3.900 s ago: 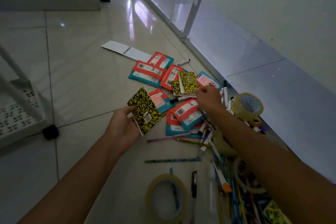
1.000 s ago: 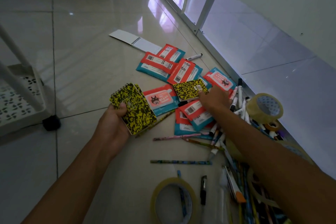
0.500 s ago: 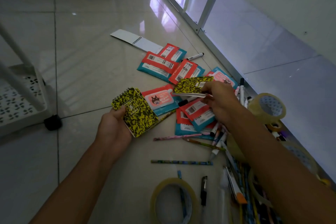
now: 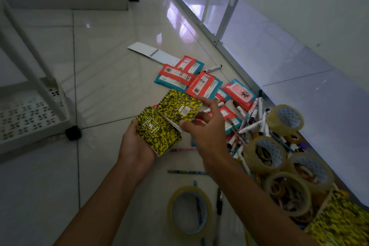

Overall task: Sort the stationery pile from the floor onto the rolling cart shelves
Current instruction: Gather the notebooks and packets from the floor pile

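My left hand grips a yellow-and-black spiral notebook above the floor. My right hand pinches the edge of a second yellow-and-black notebook, which lies tilted over the first one's top. The stationery pile spreads to the right: red-and-teal packets, markers, tape rolls and a white spiral notepad. A low shelf of the white rolling cart stands at the left.
A cart wheel sits on the tiles near my left hand. A loose tape roll and a pencil lie in front of me. Another yellow notebook is at the lower right. A metal frame runs along the wall.
My right hand lifted a yellow notebook from the pile and carried it left onto the one in my left hand. The view tilted, and more tape rolls show.
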